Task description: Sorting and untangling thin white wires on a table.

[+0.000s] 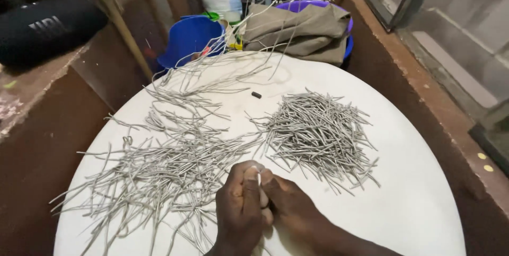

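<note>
My left hand point(238, 208) and my right hand point(289, 203) are pressed together at the near edge of a round white table point(413, 203). Both pinch one short grey wire piece point(259, 177) that stands upright between the fingertips. To the left of my hands lies a wide loose spread of long bent grey wire strands point(159, 166). To the right and a little farther away sits a denser heap of shorter, straighter grey wire pieces point(318, 131).
A small black piece point(256, 95) lies near the table's middle back. Behind the table stand a blue bucket point(188, 36) and a purple basin holding folded grey-brown cloth point(302, 25). A black cylindrical speaker point(47, 25) rests on the brown ledge at left. Brown walls close both sides.
</note>
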